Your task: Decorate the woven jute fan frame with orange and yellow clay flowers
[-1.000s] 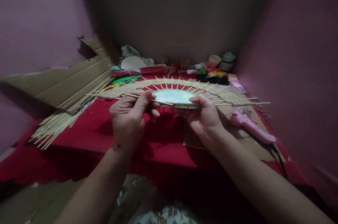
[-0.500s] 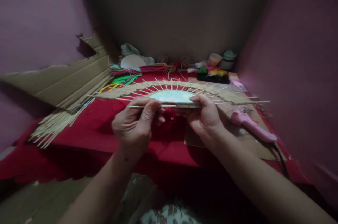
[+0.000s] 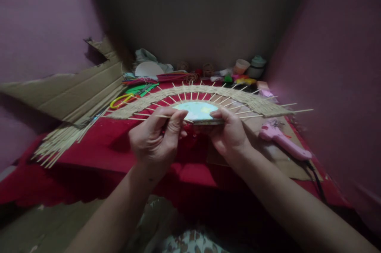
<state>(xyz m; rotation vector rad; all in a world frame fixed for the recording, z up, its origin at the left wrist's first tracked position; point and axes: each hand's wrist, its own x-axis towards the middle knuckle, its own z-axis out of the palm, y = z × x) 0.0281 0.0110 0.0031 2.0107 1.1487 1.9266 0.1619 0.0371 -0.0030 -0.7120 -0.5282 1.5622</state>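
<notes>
My right hand point(image 3: 229, 132) grips a pale blue half-round piece point(image 3: 195, 110) by its right end, thumb on top and fingers beneath. Thin wooden sticks fan out from this piece through an arched band of woven natural cord point(image 3: 193, 89), and their ends poke past the outer edge. Between thumb and fingers, my left hand point(image 3: 154, 140) pinches a loose thin wooden stick point(image 3: 162, 116). The stick's far end lies at the straight near edge of the half-round piece, towards its left side; whether it touches there, I cannot tell.
On the red cloth point(image 3: 98, 145), a bundle of sticks point(image 3: 59, 143) lies left beside yellow-handled scissors point(image 3: 120, 101). A pink glue gun point(image 3: 284, 140) rests on cardboard point(image 3: 297, 169) at right. Craft supplies, a cup point(image 3: 241, 66) and a lidded container point(image 3: 257, 66) line the back.
The fan-shaped piece has tilted, so more of its woven band and half-round face shows. My left hand has shifted slightly right and down, its stick now angled along the near edge.
</notes>
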